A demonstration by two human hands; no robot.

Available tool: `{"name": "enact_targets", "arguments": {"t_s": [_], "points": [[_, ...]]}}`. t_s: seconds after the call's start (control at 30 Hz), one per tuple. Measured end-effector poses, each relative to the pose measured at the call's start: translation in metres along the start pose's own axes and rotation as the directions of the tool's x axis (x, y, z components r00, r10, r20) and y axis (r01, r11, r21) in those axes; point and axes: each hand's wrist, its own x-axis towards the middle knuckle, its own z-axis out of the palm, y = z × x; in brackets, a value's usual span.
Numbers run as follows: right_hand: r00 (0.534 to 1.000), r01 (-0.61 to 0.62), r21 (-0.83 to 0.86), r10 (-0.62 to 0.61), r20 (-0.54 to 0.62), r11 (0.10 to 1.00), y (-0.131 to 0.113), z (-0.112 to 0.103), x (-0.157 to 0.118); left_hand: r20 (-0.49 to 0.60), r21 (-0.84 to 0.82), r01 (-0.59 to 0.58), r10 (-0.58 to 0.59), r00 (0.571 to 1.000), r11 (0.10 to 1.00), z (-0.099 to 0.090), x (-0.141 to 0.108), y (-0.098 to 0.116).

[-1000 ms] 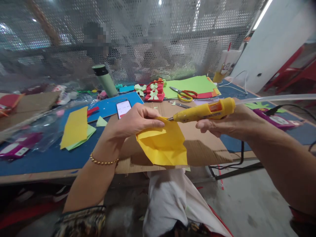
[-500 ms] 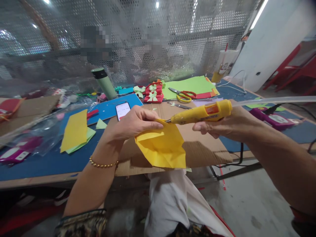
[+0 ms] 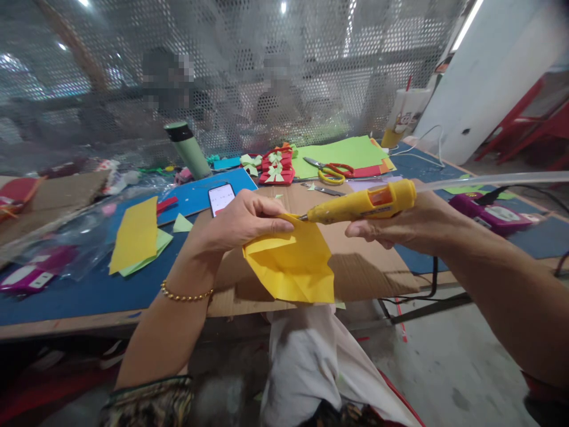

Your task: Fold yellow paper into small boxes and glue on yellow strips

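My left hand (image 3: 249,220) pinches the upper edge of a folded piece of yellow paper (image 3: 293,267) between thumb and fingers. The paper hangs creased above a sheet of brown cardboard (image 3: 368,267). From the right, my right hand (image 3: 400,228) grips a yellow hot glue gun (image 3: 364,203), with a clear glue stick (image 3: 493,180) coming out of its back end. The gun's metal nozzle is at the paper's top edge, close beside my left fingertips. Part of the grip and the trigger are hidden behind the gun and fingers.
Behind the cardboard lie scissors (image 3: 331,171), green paper sheets (image 3: 347,153) and red bundles with pale bows (image 3: 276,167). A phone (image 3: 220,198), a green bottle (image 3: 189,151) and yellow paper (image 3: 136,234) are to the left. On the right are a purple device (image 3: 489,214) and a drink cup (image 3: 405,115).
Almost nothing differs. The glue gun and my right hand have shifted very slightly to the left, with the nozzle still at the paper's edge.
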Motion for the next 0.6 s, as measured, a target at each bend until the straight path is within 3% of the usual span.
{"name": "enact_targets", "arguments": {"t_s": [0.33, 0.6], "points": [[1.0, 0.007, 0.035, -0.006, -0.017, 0.999, 0.004, -0.001, -0.001, -0.005, -0.034, 0.001, -0.001, 1.0, 0.999, 0.0, 0.0, 0.002], [0.993, -0.005, 0.095, 0.016, -0.116, 0.995, -0.016, 0.005, -0.008, -0.02, -0.089, 0.174, -0.176, 0.984, 0.981, 0.002, -0.003, 0.003]]}}
